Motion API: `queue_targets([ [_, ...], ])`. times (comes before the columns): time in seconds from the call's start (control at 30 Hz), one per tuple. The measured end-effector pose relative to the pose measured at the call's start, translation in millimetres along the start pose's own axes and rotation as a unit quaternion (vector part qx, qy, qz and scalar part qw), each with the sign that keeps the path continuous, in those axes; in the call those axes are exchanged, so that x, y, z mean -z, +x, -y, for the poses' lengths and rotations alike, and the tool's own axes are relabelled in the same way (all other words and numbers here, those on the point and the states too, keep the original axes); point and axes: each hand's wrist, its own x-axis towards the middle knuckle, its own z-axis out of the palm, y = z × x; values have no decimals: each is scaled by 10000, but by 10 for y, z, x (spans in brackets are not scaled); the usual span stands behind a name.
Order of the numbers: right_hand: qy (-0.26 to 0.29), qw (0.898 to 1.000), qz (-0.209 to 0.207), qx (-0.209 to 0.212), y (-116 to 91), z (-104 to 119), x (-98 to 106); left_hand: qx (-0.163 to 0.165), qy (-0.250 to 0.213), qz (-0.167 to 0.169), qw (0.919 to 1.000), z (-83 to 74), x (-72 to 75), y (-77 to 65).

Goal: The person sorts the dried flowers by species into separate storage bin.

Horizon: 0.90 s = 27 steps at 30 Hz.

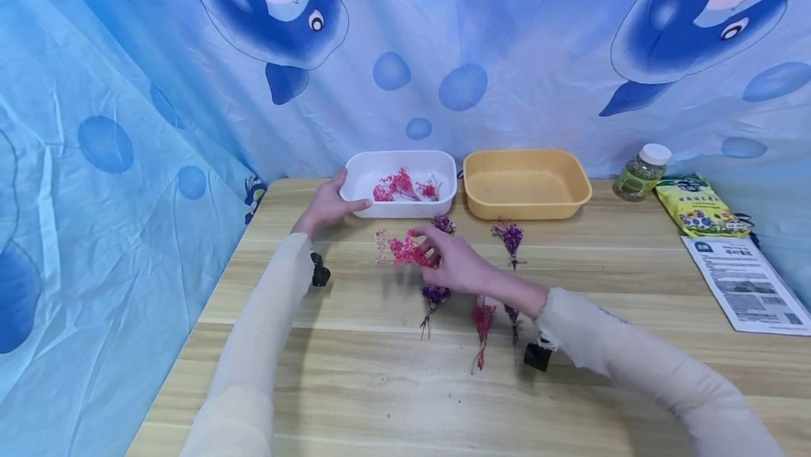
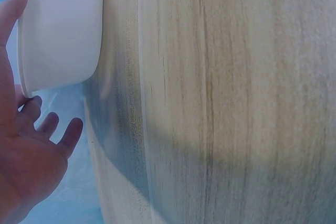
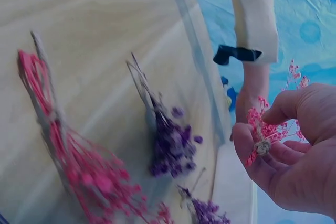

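Observation:
A bunch of pink dried flowers (image 1: 405, 251) is pinched between the thumb and fingers of my right hand (image 1: 457, 260), above the table in front of the white plastic tub (image 1: 405, 211). In the right wrist view, the tied stem end of this pink bunch (image 3: 262, 146) shows between the fingertips. My left hand (image 1: 328, 205) holds the tub's left end, thumb at the front side; the left wrist view shows its other fingers by the corner. Pink flowers (image 1: 400, 184) lie inside the tub. Below my right hand are purple bunches (image 1: 435, 295) and another pink bunch (image 1: 483, 320).
A yellow tub (image 1: 527, 212) stands right of the white one. More purple flowers (image 1: 509, 235) lie before it. Far right are a lidded jar (image 1: 641, 174), a yellow packet (image 1: 702, 207) and a printed sheet (image 1: 747, 284). A blue dolphin-printed curtain (image 1: 519, 34) hangs behind the table (image 1: 380, 386).

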Motion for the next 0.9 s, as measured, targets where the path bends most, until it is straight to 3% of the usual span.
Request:
queue_targets([
  [0.33, 585, 9974, 150, -380, 131, -26, 242, 38, -18, 21, 10000, 6, 8, 5],
  [0.47, 588, 9970, 122, -490, 224, -21, 320, 52, 29, 41, 10000, 20, 10, 11],
  [0.63, 456, 9959, 17, -781, 403, -55, 450, 87, 102, 9, 9999, 36, 14, 18],
  [0.9, -94, 9964, -275, -793, 686, -160, 633, 135, 31, 9, 9999, 50, 0, 37],
])
